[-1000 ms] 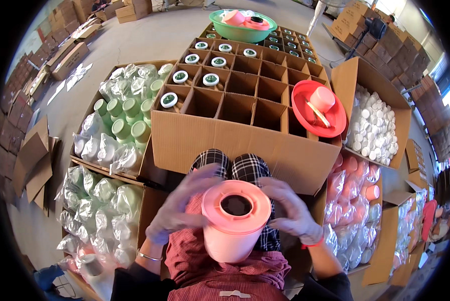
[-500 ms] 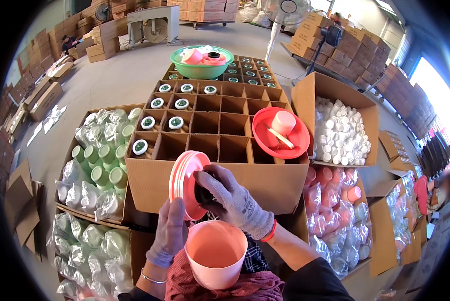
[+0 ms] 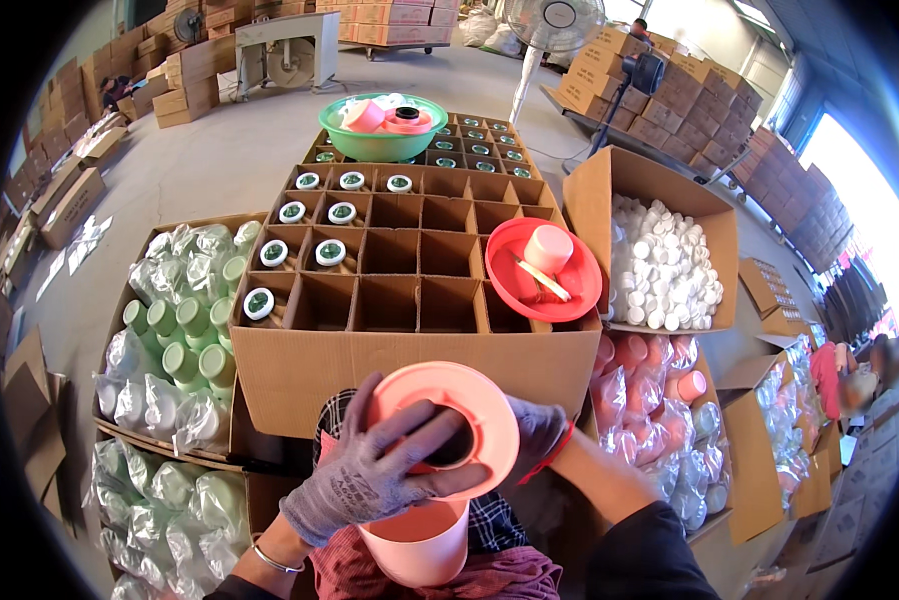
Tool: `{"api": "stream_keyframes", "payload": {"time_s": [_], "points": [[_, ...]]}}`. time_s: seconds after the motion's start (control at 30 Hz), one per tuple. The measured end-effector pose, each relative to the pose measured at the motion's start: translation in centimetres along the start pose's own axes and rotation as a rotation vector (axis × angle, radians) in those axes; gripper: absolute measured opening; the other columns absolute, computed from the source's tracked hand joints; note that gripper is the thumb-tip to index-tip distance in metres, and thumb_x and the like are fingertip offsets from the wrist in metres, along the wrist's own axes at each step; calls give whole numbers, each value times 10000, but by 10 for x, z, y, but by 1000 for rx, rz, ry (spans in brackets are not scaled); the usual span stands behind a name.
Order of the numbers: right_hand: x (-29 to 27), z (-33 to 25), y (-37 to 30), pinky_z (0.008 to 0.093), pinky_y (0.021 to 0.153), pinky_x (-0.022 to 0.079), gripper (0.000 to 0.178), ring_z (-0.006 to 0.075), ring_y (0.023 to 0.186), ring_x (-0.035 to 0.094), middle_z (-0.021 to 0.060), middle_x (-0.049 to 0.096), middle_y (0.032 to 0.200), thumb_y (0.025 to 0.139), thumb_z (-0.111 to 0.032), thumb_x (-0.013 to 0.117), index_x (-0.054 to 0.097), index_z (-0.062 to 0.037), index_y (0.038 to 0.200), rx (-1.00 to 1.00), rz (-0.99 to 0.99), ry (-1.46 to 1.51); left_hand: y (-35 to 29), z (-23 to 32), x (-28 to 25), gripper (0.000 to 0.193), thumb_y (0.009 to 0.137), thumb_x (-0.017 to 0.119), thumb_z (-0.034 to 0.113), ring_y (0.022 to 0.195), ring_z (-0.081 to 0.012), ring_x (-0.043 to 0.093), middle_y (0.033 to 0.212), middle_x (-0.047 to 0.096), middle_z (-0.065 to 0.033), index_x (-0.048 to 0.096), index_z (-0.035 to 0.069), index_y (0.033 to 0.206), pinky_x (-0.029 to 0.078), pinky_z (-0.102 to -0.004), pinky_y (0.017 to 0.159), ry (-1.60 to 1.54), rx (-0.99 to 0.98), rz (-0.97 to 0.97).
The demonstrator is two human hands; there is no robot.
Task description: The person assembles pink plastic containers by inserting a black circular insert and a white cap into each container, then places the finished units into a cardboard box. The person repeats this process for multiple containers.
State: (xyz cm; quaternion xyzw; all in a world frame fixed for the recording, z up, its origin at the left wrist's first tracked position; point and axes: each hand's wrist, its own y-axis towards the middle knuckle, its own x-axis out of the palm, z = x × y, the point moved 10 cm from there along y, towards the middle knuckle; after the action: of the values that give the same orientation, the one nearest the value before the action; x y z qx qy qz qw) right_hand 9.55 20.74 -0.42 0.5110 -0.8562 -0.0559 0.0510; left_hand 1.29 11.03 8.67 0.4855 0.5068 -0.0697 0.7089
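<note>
A round pink lid (image 3: 499, 430) is tilted in front of me, with a dark round piece (image 3: 453, 440) in its middle. My gloved left hand (image 3: 384, 475) grips the lid from the left, its fingers reaching across the face and over the dark centre. At the lid's right edge is my gloved right hand (image 3: 539, 430), its fingers mostly hidden behind the lid, which it seems to hold. Below, a pink cup (image 3: 419, 550) stands in my lap, its mouth partly covered from view by the lid and left hand.
A divided carton (image 3: 409, 375) ahead holds several white-rimmed, green-topped items and a red bowl (image 3: 497, 285) with a pink cup and brush. Behind stands a green basin (image 3: 379, 148). Cartons of green cups (image 3: 184, 365), white caps (image 3: 664, 270) and bagged pink cups (image 3: 659, 430) flank it.
The lid has turned from edge-on to face up toward me and moved right. My left hand has come over its face; my right hand has gone from the dark centre to the right edge.
</note>
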Motion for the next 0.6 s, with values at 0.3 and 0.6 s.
{"api": "stream_keyframes", "payload": {"time_s": [0.3, 0.6], "points": [[-238, -45, 1, 464, 747, 533, 566, 386, 848, 683, 223, 700, 881, 870, -599, 545, 667, -73, 1042, 486, 707, -1476, -62, -40, 2, 356, 832, 585, 70, 928, -273, 642, 927, 695, -81, 655, 14, 1177, 434, -455, 1042, -1067, -367, 4], [-139, -21, 170, 468, 784, 518, 306, 344, 902, 625, 150, 635, 1005, 810, -356, 670, 671, -111, 993, -81, 440, -1627, -125, -74, 55, 299, 918, 402, 58, 796, -188, 644, 953, 706, -143, 665, -69, 981, 523, -276, 747, -1007, -956, 197]]}}
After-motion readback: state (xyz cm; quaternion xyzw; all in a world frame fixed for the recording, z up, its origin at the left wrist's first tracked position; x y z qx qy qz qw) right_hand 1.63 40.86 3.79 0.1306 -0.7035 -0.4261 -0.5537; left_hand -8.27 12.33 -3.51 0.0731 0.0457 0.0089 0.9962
